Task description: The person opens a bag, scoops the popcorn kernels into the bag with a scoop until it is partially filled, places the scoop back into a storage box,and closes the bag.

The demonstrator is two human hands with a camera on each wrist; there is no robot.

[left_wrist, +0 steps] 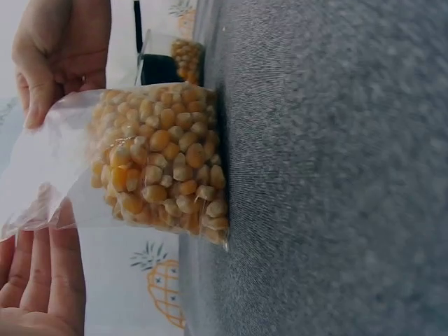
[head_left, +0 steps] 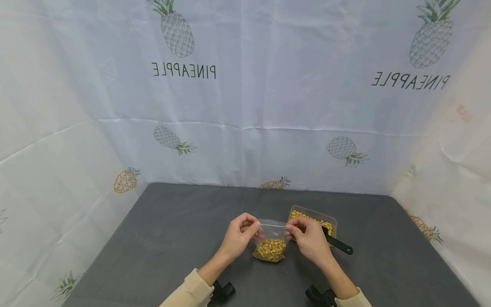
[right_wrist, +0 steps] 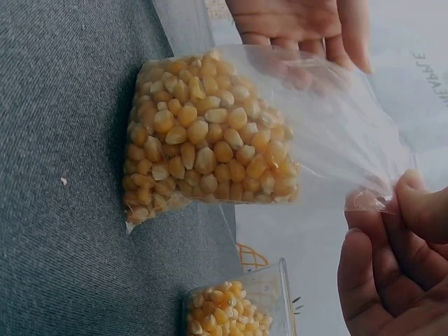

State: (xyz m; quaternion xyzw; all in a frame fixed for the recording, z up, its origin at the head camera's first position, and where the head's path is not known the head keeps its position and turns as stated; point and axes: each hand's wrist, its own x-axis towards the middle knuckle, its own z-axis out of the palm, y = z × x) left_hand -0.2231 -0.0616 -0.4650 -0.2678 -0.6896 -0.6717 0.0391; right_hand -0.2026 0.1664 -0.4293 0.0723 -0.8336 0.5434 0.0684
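Note:
A clear zip bag [head_left: 270, 249] stands upright on the grey table, its lower part full of yellow corn kernels [left_wrist: 164, 154]. At its top left corner my left hand [head_left: 238, 236] holds the edge, with the fingers [right_wrist: 301, 70] behind the film. My right hand [head_left: 311, 241] pinches the opposite top corner between thumb and fingertips, and the film gathers into creases there in the right wrist view. Above the kernels the plastic is slack and see-through, with a pale zip strip running between the hands.
Behind my right hand stands a clear plastic tub [right_wrist: 283, 294] of corn kernels, partly hidden. A black handle [head_left: 341, 246] sticks out over its right side. One small pale crumb [right_wrist: 64, 181] lies on the grey table [head_left: 184, 221]. Pineapple-print curtains [head_left: 245, 94] enclose the back and sides.

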